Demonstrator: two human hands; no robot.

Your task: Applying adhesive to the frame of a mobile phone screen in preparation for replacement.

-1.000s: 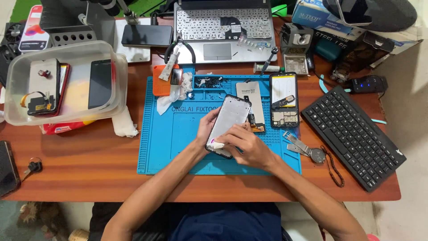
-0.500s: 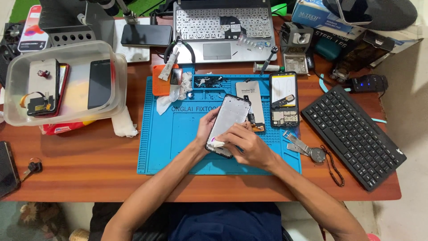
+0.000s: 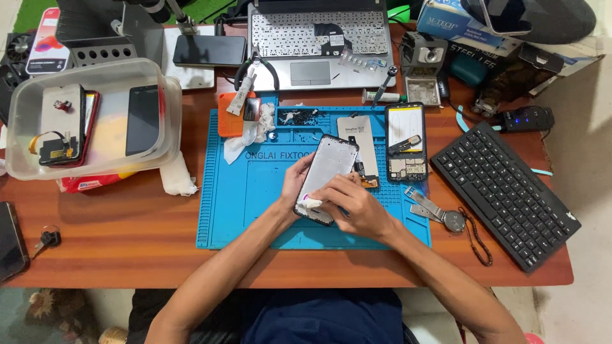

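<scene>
A phone screen panel (image 3: 326, 173), grey on its upturned side with a black rim, is tilted above the blue repair mat (image 3: 248, 191). My left hand (image 3: 294, 181) grips its left edge. My right hand (image 3: 356, 205) rests at the panel's lower right end and pinches a small white wad (image 3: 313, 203) against its bottom edge. Just beyond, on the mat, lie an opened phone body (image 3: 405, 141) with bare circuit boards and a grey back part (image 3: 359, 141).
A clear plastic tub (image 3: 95, 124) with phones stands at the left. A laptop (image 3: 320, 44) sits at the back, a black keyboard (image 3: 505, 193) at the right. A wristwatch (image 3: 454, 220), white tissue (image 3: 175, 177), an orange pad (image 3: 228, 114) and a glue tube (image 3: 241, 97) lie around the mat.
</scene>
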